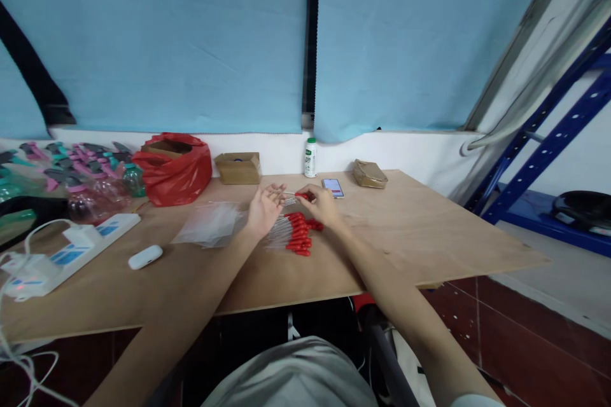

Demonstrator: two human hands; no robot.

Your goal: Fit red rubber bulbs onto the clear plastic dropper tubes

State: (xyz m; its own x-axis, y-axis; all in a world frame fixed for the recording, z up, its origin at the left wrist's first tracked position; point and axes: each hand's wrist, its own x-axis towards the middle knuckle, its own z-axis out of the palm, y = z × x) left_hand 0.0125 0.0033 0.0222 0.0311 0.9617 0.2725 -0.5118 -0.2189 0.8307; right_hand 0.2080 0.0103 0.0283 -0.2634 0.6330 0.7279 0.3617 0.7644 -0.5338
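My right hand pinches the red handle of a small screwdriver-like tool. Its thin, pale shaft points left toward my left hand, which is turned palm up with its fingers curled at the shaft's tip. Whether a clear bag is also between those fingers is too small to tell. Just below both hands lies a pile of similar red-handled tools, handles to the right and shafts to the left, some seemingly within clear plastic. A stack of clear plastic bags lies flat to the left of my left hand.
Along the wall stand a red plastic bag, an open cardboard box, a white bottle and a brown package. A phone lies nearby. Leftward are spray bottles, a power strip and a white case.
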